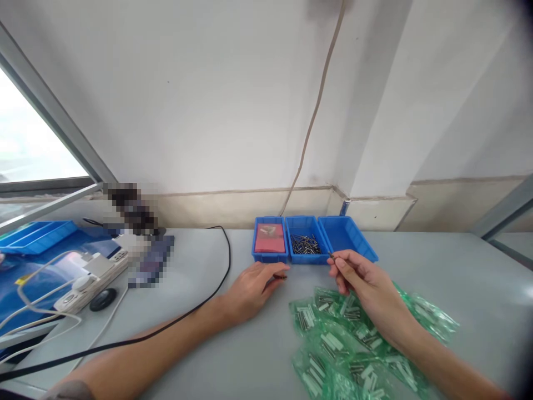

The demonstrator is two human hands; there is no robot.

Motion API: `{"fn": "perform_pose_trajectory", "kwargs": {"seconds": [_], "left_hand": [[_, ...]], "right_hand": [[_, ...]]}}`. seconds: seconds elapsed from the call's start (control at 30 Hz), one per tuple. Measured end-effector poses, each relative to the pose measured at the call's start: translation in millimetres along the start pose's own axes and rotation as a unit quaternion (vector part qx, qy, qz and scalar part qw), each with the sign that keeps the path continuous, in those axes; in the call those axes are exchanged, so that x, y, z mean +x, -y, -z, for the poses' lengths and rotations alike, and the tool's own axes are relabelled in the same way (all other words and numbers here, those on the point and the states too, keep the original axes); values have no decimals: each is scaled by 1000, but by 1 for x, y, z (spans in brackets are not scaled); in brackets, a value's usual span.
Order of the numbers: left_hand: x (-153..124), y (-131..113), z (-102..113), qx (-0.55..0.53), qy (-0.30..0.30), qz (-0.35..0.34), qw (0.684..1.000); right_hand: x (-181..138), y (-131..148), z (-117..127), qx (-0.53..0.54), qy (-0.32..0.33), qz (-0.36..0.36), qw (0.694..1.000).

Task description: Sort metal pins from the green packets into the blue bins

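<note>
My left hand (256, 286) is closed over the table in front of the bins, thumb and fingertips pinched round a small dark piece that looks like a screw, mostly hidden. Just in front of the middle bin, my right hand (364, 275) pinches a small screw (332, 256) between thumb and forefinger. The middle blue bin (308, 259) holds a heap of loose metal screws (305, 244). Below my right forearm lie several green plastic bags (333, 341) with screws and pale plugs in them.
A blue bin (270, 258) on the left holds a red packet; another blue bin (345, 236) stands on the right. A black cable (183, 318) crosses over my left forearm. At left are a power strip (94, 280), a black mouse-like object (102, 299) and blue trays (39, 236).
</note>
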State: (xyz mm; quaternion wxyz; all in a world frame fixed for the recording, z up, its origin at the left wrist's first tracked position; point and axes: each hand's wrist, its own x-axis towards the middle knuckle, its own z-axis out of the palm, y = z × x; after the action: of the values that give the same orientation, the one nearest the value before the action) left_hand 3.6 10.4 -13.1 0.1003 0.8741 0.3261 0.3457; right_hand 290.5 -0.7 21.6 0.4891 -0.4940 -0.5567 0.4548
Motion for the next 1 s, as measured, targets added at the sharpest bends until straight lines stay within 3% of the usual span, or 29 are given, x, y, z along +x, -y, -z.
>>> {"fn": "perform_pose_trajectory", "kwargs": {"seconds": [0.47,0.67,1.0], "left_hand": [[0,4,-2,24,-13,-62,998],[0,4,1,16,30,-54,998],[1,2,2,13,39,-35,999]], "right_hand": [[1,-5,0,20,-19,-18,999],[0,-2,0,-23,-29,-21,999],[0,-6,3,-45,-33,-15,998]]}}
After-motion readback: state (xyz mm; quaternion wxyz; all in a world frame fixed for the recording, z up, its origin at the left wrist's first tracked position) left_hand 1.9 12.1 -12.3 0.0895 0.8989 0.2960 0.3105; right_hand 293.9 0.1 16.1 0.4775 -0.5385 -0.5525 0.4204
